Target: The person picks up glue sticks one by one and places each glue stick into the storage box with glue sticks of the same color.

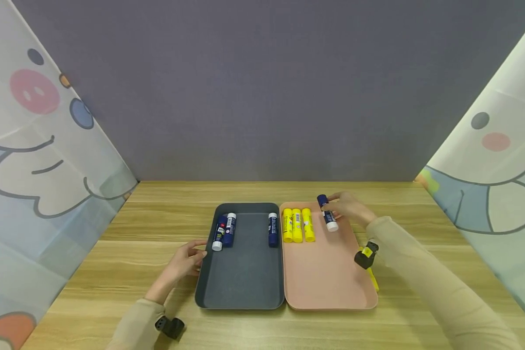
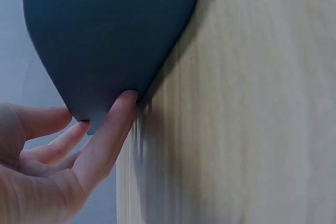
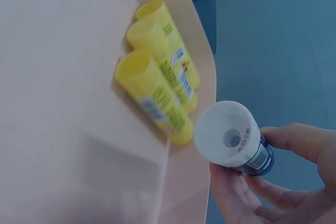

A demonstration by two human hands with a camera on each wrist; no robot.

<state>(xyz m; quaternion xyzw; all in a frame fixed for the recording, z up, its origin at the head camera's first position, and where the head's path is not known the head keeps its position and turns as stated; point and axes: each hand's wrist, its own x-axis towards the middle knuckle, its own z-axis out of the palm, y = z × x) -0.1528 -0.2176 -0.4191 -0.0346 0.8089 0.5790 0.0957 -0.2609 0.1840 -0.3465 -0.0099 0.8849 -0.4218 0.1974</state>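
My right hand [image 1: 349, 208] pinches a navy glue stick [image 1: 328, 214] with a white end over the far right part of the pink tray [image 1: 328, 277]. In the right wrist view, the white base of this glue stick [image 3: 226, 134] faces the camera. Three yellow glue sticks [image 1: 297, 225] lie side by side in the pink tray's far left corner. With its fingertips, my left hand [image 1: 184, 265] touches the outer left wall of the dark grey tray [image 1: 240, 282]. That wall [image 2: 105, 40] fills the upper part of the left wrist view.
Inside the grey tray, two navy glue sticks [image 1: 229, 230] lie at the left and another navy glue stick [image 1: 273, 230] at the right. Both trays stand side by side on the wooden table [image 1: 148, 218]. A yellow object [image 1: 373, 280], partly hidden, lies beyond the pink tray's right edge.
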